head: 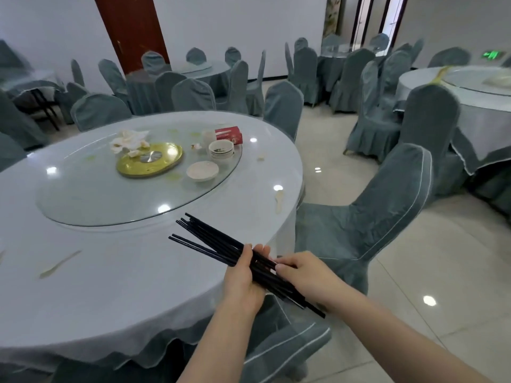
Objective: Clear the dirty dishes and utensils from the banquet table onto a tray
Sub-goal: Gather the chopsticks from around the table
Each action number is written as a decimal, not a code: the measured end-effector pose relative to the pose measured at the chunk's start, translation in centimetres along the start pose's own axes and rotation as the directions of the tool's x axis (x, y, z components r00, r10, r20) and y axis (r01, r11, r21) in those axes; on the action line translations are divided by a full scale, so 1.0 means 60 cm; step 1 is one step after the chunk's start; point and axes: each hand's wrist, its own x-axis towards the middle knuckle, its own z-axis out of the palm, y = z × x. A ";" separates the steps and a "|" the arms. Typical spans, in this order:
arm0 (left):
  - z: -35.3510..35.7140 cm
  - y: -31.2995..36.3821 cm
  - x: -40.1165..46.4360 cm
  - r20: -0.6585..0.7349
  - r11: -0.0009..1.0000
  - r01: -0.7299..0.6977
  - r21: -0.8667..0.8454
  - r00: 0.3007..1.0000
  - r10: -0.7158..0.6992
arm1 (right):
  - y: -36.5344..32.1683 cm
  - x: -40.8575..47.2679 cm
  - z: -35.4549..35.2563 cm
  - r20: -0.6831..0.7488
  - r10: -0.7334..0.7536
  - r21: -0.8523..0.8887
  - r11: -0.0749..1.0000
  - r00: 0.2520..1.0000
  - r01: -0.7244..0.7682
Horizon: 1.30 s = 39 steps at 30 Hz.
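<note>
Left hand [243, 275] wrapped around bundle of black chopsticks [221, 244], tips fanning far-left over near edge of round table [110, 286]. Right hand [307, 275] pinching bundle's near end, fingers closed on sticks. On glass turntable [96, 200]: gold plate [150, 160], crumpled napkins [128, 140], shallow dish [202, 171], stacked bowls [221, 151], red box [229, 134]. Spoon [279, 201] at right table edge. Chair [367, 217] right.

bowls [221, 151] on turntable [110, 200], plate [202, 171] before them, box [229, 134] behind
</note>
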 end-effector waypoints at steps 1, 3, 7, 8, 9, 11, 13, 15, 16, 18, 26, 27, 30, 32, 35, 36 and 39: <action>0.011 -0.007 0.010 -0.010 1.000 -0.014 0.004 1.000 0.014 | 0.014 0.008 -0.009 0.016 -0.016 -0.001 1.000 1.000 0.016; 0.030 -0.020 0.032 -0.041 0.999 -0.048 0.011 0.998 0.049 | 0.042 0.029 -0.025 0.068 -0.018 -0.022 1.000 0.998 0.020; 0.067 -0.032 0.084 -0.037 0.998 -0.067 -0.001 0.997 0.066 | 0.092 0.076 -0.059 0.094 0.002 -0.056 0.998 0.996 0.003; 0.076 -0.033 0.097 -0.041 0.998 -0.066 -0.012 0.997 0.066 | 0.102 0.088 -0.067 0.044 0.031 0.013 0.999 0.999 -0.031; 0.086 -0.035 0.110 -0.048 0.998 -0.065 -0.025 0.997 0.064 | 0.111 0.099 -0.074 -0.021 0.097 0.146 0.985 0.995 -0.093; 0.114 -0.041 0.135 -0.055 0.996 -0.065 -0.064 0.997 0.061 | 0.122 0.126 -0.089 -0.127 0.276 0.453 0.871 0.953 -0.192; 0.139 -0.048 0.160 -0.058 0.993 -0.082 -0.085 0.995 0.077 | 0.126 0.155 -0.107 -0.198 0.393 0.615 0.763 0.898 -0.199; 0.163 -0.060 0.182 -0.059 0.993 -0.108 -0.053 0.993 0.105 | 0.131 0.184 -0.124 -0.197 0.452 0.718 0.671 0.870 -0.186; 0.175 -0.068 0.194 -0.062 0.993 -0.118 -0.033 0.991 0.115 | 0.132 0.197 -0.133 -0.181 0.464 0.754 0.631 0.868 -0.180; 0.198 -0.086 0.217 -0.059 0.993 -0.115 -0.012 0.992 0.114 | 0.143 0.228 -0.149 -0.163 0.449 0.780 0.604 0.879 -0.164; 0.309 -0.169 0.323 -0.124 0.974 -0.226 -0.016 0.967 0.222 | 0.244 0.341 -0.285 0.099 0.284 0.543 0.787 0.954 -0.291; 0.324 -0.181 0.332 -0.135 0.969 -0.246 -0.003 0.961 0.243 | 0.256 0.351 -0.304 0.168 0.224 0.478 0.833 0.960 -0.278; 0.362 -0.211 0.357 -0.189 0.960 -0.273 0.063 0.941 0.280 | 0.278 0.382 -0.357 0.322 0.009 0.274 0.956 0.947 -0.102; 0.379 -0.218 0.367 -0.215 0.954 -0.283 0.104 0.930 0.299 | 0.278 0.407 -0.380 0.384 -0.075 0.184 0.983 0.920 0.003; 0.378 -0.208 0.378 -0.224 0.939 -0.312 0.147 0.914 0.339 | 0.273 0.448 -0.378 0.395 -0.099 -0.025 0.993 0.913 0.119; 0.372 -0.201 0.383 -0.235 0.935 -0.320 0.154 0.907 0.349 | 0.271 0.461 -0.369 0.391 -0.101 -0.082 0.986 0.915 0.144; 0.343 -0.174 0.393 -0.237 0.940 -0.323 0.113 0.909 0.341 | 0.261 0.499 -0.338 0.427 -0.118 -0.197 0.955 0.896 0.220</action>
